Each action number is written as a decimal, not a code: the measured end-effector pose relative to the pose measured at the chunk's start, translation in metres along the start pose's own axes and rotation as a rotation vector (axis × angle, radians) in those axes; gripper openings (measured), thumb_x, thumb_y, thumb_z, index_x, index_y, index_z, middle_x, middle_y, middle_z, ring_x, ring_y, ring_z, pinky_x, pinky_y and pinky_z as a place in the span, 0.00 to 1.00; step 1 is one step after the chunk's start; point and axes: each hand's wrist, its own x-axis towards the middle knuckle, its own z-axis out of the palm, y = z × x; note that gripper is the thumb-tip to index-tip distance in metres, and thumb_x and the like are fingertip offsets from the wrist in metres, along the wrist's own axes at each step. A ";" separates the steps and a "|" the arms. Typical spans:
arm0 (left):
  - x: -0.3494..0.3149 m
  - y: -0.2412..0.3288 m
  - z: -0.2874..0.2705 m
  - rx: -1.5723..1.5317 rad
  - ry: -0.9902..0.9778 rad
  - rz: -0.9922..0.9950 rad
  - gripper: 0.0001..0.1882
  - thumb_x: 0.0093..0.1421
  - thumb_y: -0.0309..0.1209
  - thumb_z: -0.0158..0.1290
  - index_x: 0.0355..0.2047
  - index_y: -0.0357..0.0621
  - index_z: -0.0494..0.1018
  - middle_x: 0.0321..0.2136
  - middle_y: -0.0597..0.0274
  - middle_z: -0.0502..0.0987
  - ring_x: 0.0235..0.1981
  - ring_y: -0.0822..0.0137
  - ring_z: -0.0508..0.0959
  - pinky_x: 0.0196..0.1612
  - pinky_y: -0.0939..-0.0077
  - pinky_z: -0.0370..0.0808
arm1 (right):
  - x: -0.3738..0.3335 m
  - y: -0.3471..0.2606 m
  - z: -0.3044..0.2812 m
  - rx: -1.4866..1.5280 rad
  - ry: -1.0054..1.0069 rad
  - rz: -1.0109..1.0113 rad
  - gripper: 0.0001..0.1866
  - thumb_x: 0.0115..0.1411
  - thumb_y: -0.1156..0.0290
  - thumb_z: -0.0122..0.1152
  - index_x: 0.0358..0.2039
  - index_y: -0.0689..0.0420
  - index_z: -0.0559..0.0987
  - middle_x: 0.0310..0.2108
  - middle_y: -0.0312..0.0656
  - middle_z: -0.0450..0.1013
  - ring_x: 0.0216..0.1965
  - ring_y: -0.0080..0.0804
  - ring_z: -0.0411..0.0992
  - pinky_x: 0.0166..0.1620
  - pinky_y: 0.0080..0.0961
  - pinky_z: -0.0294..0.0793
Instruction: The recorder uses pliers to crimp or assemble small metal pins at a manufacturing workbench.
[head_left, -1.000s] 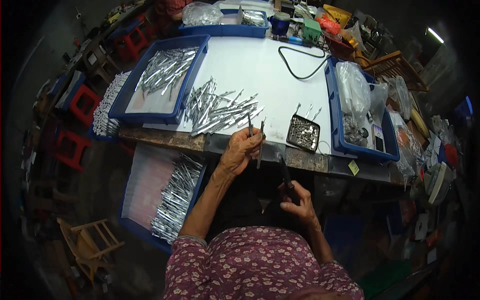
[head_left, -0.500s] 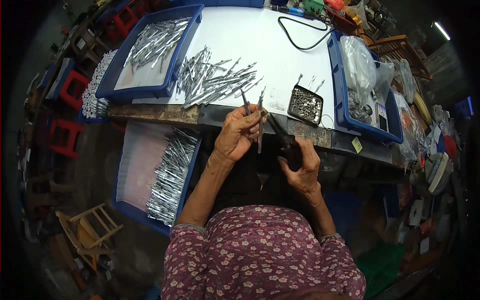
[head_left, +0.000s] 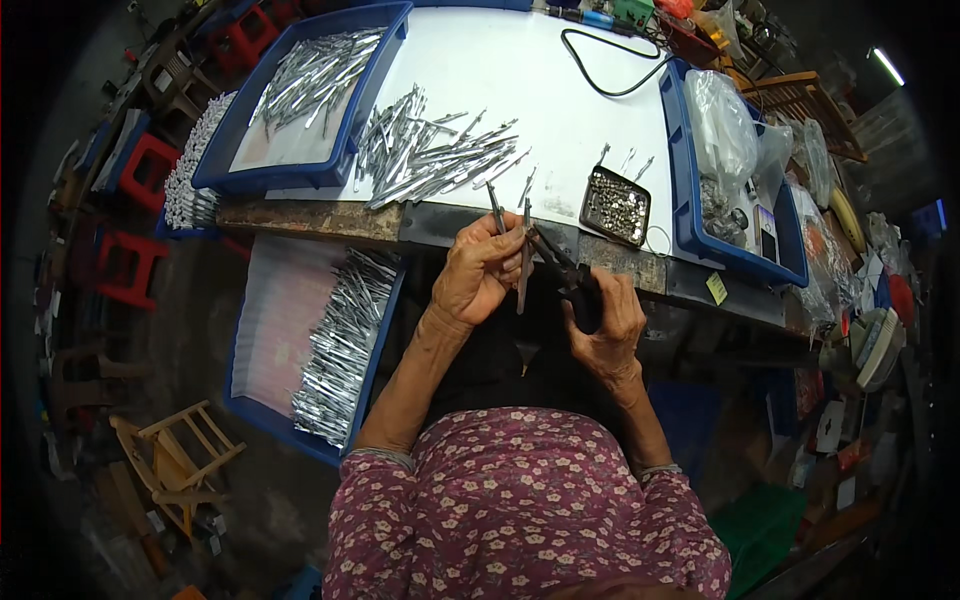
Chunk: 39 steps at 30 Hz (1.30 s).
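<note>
My left hand (head_left: 468,278) is closed in a pinch around a slim metal strip (head_left: 523,285), which stands nearly upright in front of the table edge. A second thin, pointed metal piece (head_left: 495,208) sticks up from the same fingers. In my right hand (head_left: 612,325), the fingers wrap around the handles of dark pliers (head_left: 565,272). Their jaws reach toward the strip, beside my left fingertips; whether they touch it I cannot tell. Just beyond my hands, a loose pile of silvery metal strips (head_left: 430,155) lies on the white tabletop (head_left: 505,75).
A small dark tray (head_left: 617,207) of tiny metal parts sits at the table's front edge. Blue bins flank the work: one with strips (head_left: 345,150) at left, one with plastic bags (head_left: 690,215) at right. Another blue bin (head_left: 240,370) of strips stands lower left.
The pliers' jaws now show spread apart near the strip, where before they looked closer together. My left hand keeps its hold almost in place. The whole view has shifted slightly.
</note>
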 end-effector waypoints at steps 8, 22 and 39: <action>-0.003 -0.003 0.002 0.058 0.089 0.001 0.03 0.57 0.24 0.49 0.32 0.40 0.68 0.21 0.70 0.66 0.17 0.80 0.61 0.20 0.87 0.56 | -0.003 0.002 0.000 -0.004 -0.042 0.005 0.25 0.39 0.77 0.64 0.40 0.62 0.68 0.28 0.47 0.66 0.27 0.44 0.67 0.30 0.32 0.67; 0.000 -0.027 0.014 1.424 0.238 0.760 0.06 0.53 0.16 0.47 0.29 0.36 0.63 0.22 0.58 0.67 0.21 0.68 0.69 0.24 0.76 0.68 | -0.006 0.000 -0.020 0.943 -0.568 0.620 0.15 0.42 0.72 0.62 0.31 0.61 0.71 0.21 0.31 0.62 0.24 0.16 0.59 0.26 0.14 0.58; 0.071 0.030 0.007 1.568 0.316 0.245 0.10 0.59 0.32 0.41 0.27 0.37 0.65 0.19 0.50 0.74 0.24 0.50 0.75 0.28 0.62 0.69 | -0.026 0.003 -0.010 1.092 -0.679 0.717 0.22 0.44 0.59 0.61 0.36 0.61 0.72 0.22 0.31 0.62 0.22 0.17 0.59 0.26 0.16 0.58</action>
